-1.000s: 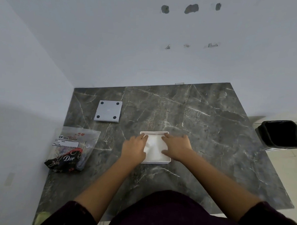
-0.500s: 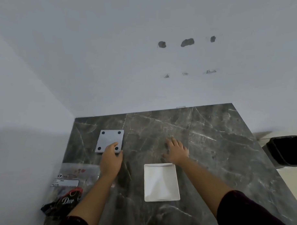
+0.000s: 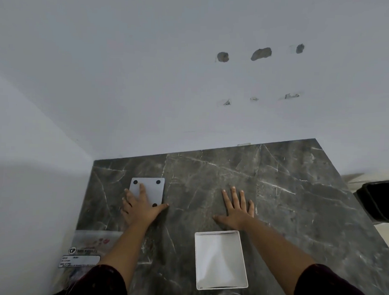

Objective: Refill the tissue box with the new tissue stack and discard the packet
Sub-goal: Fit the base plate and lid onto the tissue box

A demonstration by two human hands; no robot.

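Two hands are resting on the marble table (image 3: pixel 297 206). Left hand (image 3: pixel 140 208) is lying flat, fingers spread, over the near edge of the grey lid (image 3: pixel 151 190), which is showing black dots at its corners. Right hand (image 3: pixel 239 207) is pressing flat and splayed on bare marble, holding nothing. White box (image 3: pixel 220 259) is sitting open beside it, tissue inside. Clear packet (image 3: pixel 86 254) is lying at near left, showing a "CP" logo; its smaller print is unreadable. Black bin (image 3: pixel 379 200) is standing beyond the table's right edge.
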